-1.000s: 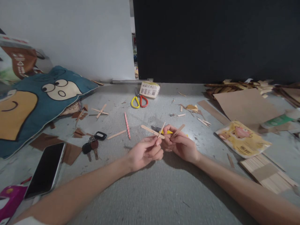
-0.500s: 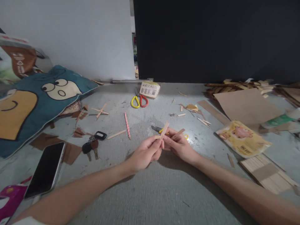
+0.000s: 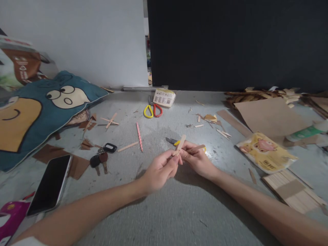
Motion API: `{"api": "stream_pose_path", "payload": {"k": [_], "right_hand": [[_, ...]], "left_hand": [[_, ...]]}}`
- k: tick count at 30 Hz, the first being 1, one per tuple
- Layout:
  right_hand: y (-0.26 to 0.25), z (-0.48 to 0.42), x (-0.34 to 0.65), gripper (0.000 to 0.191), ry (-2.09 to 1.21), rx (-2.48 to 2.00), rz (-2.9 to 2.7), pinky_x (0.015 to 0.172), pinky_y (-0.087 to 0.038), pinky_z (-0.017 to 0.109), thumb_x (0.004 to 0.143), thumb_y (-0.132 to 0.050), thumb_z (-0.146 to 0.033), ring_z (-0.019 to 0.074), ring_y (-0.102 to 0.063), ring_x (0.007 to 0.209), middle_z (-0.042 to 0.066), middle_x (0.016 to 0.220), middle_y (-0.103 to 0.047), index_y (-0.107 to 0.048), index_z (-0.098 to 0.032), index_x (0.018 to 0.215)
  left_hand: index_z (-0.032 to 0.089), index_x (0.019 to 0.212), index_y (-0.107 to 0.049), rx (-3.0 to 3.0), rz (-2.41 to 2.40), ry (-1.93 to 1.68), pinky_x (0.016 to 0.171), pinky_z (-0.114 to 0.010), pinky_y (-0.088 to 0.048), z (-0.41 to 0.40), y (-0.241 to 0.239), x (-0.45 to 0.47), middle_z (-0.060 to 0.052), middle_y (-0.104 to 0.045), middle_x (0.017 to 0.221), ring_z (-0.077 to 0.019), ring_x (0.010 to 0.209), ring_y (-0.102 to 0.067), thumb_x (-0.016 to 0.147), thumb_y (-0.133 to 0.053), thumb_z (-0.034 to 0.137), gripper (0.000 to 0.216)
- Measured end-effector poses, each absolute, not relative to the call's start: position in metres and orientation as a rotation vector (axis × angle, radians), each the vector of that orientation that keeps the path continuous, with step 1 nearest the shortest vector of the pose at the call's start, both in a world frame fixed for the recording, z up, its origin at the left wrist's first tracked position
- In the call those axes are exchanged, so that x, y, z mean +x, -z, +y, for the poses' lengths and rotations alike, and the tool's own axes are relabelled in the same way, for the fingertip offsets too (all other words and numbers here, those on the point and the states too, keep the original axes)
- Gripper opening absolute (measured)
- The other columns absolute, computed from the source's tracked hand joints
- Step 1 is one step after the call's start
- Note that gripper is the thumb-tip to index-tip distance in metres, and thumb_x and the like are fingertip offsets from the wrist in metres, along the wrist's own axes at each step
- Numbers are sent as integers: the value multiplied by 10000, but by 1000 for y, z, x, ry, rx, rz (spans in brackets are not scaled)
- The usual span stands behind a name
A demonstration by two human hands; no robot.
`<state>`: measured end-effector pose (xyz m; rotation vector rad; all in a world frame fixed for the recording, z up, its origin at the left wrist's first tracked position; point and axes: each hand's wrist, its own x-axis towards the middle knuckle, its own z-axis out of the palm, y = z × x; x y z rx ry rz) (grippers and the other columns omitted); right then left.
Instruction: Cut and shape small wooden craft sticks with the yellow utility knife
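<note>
My left hand point(image 3: 162, 169) pinches the lower end of a pale craft stick point(image 3: 181, 142), which points up and away from me. Its fingertips meet those of my right hand point(image 3: 198, 159), whose fingers are closed round a second wooden stick point(image 3: 197, 148) that sticks out to the right. Where the two sticks come together is hidden by the fingers. Just behind the hands lies a yellow utility knife point(image 3: 173, 140), its handle partly covered by the right hand.
Scissors point(image 3: 153, 111) and a small packet point(image 3: 164, 98) lie behind. To the left are a pink twisted pencil-like stick point(image 3: 139, 136), crossed sticks point(image 3: 111, 121), keys point(image 3: 104, 160), a phone point(image 3: 50, 186) and a cushion point(image 3: 51, 109). Bundled craft sticks point(image 3: 294, 191) and a yellow packet point(image 3: 268, 152) lie right.
The stick in my right hand has tipped down closer to level. My left fingers have turned slightly, and the upright stick has shifted a little to the right.
</note>
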<state>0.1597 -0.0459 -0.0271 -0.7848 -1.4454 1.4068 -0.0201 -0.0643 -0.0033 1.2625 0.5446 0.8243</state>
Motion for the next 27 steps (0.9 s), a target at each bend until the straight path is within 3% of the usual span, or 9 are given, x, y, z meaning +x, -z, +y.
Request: {"api": "stream_pose_path", "payload": {"k": [13, 21, 27], "right_hand": [[24, -49, 158, 302, -1224, -808, -1514, 631, -420, 297, 990, -647, -523, 147, -508, 663, -11, 749, -568, -681, -236, 906], [20, -47, 158, 365, -1204, -915, -1507, 554, -351, 269, 969, -638, -583, 126, -413, 591, -43, 677, -472, -642, -224, 907], [19, -48, 162, 398, -1135, -948, -1581, 624, -432, 266, 990, -602, -588, 141, -525, 700, 2, 773, -582, -672, -211, 881]], "left_hand": [[190, 900, -557, 1251, 450, -1017, 483, -257, -213, -67, 11, -25, 103, -334, 495, -82, 439, -235, 1085, -471, 441, 323], [193, 803, -517, 882, 315, -885, 507, -247, -215, -54, 0, -23, 111, -243, 482, -74, 425, -182, 1044, -556, 388, 312], [190, 804, -524, 843, 358, -808, 511, -239, -208, -52, -2, -22, 112, -246, 465, -75, 421, -177, 1039, -558, 365, 294]]}}
